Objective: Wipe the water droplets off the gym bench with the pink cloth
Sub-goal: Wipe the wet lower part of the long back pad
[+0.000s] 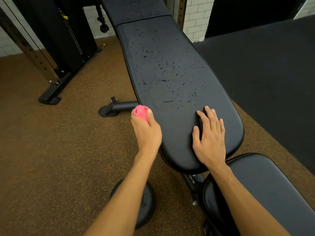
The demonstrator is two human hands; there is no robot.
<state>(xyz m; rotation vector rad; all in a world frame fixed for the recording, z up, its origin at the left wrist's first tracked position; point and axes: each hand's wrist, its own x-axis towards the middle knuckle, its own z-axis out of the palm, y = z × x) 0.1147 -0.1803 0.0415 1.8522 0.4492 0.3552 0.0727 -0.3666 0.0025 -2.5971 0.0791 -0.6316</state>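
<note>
Droplets [167, 79] are lying scattered across the middle and upper centre of the black bench [221, 116] pad, thickest just above the two hands; the nearest end of the pad is looking dry. Wiping is not yet under way. To do it well, the pink cloth [141, 112] is needing to be opened out flat instead of staying balled, then drawn in long overlapping passes from the far droplets toward the near end, with even pressure so the water is lifted and not smeared. Left hand [146, 130], at centre frame beside the pad's left edge, is curling its grip tightly around the bunched cloth, thumb uppermost, forearm reaching forward. Right hand [210, 138] is lying flat and spread on the pad, holding nothing, bracing
</note>
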